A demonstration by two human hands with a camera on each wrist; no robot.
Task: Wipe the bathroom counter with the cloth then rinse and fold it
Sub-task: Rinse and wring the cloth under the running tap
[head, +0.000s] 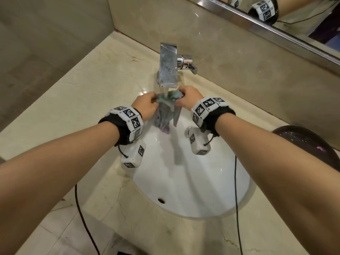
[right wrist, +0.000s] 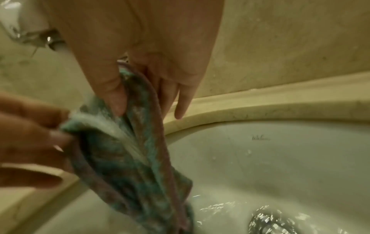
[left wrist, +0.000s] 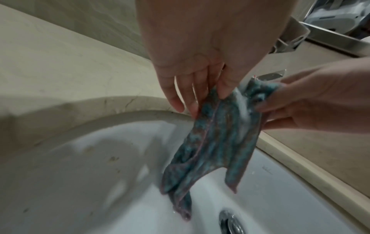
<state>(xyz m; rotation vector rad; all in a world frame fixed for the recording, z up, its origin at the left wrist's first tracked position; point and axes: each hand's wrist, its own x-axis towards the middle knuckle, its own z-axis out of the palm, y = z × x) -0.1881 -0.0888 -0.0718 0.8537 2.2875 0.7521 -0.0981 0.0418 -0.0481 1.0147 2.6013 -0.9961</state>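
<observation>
Both hands, left hand (head: 147, 105) and right hand (head: 189, 99), pinch the cloth (head: 166, 113) (sink lettering unreadable).

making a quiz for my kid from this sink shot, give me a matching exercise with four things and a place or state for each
Things:
1. cloth
2. faucet
3. drain
4. mirror

Places or states:
A. at the bottom of the white basin
B. running water
C. on the wall above the counter, upper right
D. held up by both hands, hanging wet

Pairs: 1-D, 2-B, 3-A, 4-C
</observation>
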